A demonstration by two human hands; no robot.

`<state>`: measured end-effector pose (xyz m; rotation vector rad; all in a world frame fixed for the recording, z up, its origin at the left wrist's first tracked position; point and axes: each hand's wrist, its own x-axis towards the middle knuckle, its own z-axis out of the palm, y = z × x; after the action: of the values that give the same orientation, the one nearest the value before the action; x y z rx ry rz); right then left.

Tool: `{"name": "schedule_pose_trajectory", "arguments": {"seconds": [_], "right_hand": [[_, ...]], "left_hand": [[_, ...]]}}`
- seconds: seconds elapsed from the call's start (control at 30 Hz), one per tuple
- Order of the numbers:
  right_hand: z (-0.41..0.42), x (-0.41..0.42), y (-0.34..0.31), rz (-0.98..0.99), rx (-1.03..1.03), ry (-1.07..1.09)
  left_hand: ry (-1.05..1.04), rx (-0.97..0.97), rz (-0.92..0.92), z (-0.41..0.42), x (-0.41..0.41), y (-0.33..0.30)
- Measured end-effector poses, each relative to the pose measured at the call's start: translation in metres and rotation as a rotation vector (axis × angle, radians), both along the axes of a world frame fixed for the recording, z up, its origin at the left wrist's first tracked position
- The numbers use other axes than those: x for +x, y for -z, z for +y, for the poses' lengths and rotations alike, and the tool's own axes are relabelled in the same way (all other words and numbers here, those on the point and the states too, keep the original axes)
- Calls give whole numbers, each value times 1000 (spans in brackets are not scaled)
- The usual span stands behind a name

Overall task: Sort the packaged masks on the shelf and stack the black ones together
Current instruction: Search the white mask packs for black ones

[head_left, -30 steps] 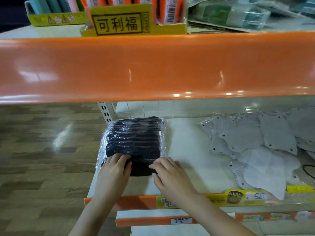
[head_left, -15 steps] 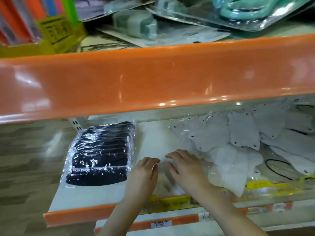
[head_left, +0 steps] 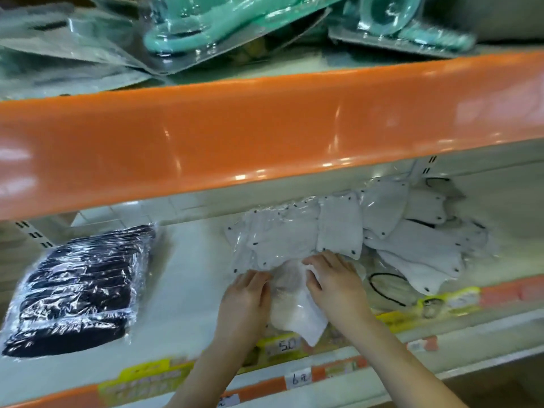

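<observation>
A stack of black masks (head_left: 79, 293) wrapped in clear plastic lies at the left end of the white shelf (head_left: 188, 275). To its right spreads a loose pile of white packaged masks (head_left: 341, 228). Both hands are at the near edge of that pile. My right hand (head_left: 332, 281) pinches the top edge of one white packaged mask (head_left: 294, 310) between thumb and fingers. My left hand (head_left: 247, 298) rests with its fingers on the left side of the same mask. Neither hand touches the black stack.
The orange front edge of the upper shelf (head_left: 265, 128) hangs low over the work area. Teal items in blister packs (head_left: 206, 22) lie on it. A clear package with a black ear loop (head_left: 385, 287) sits right of my hands. Yellow price labels (head_left: 285, 346) line the shelf front.
Both hands left the black stack and moved right to the white pile, where the right hand took hold of a white packaged mask. The view swung right and up.
</observation>
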<state>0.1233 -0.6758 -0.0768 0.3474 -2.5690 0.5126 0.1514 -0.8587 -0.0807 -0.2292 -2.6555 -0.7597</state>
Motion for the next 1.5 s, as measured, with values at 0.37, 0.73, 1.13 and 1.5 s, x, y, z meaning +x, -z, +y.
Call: {"name": "schedule_pose_trajectory", "arguments": {"seconds": [0.37, 0.73, 1.13, 1.5], "right_hand": [[53, -27, 18, -56, 18, 100], [53, -30, 26, 20, 94, 102], [58, -19, 9, 75, -134, -120], [96, -12, -53, -455, -1245, -201]], "left_hand": [[0, -87, 51, 61, -11, 11], [-9, -62, -14, 58, -11, 16], [-23, -62, -108, 61, -10, 9], [-126, 46, -230, 70, -4, -9]]}}
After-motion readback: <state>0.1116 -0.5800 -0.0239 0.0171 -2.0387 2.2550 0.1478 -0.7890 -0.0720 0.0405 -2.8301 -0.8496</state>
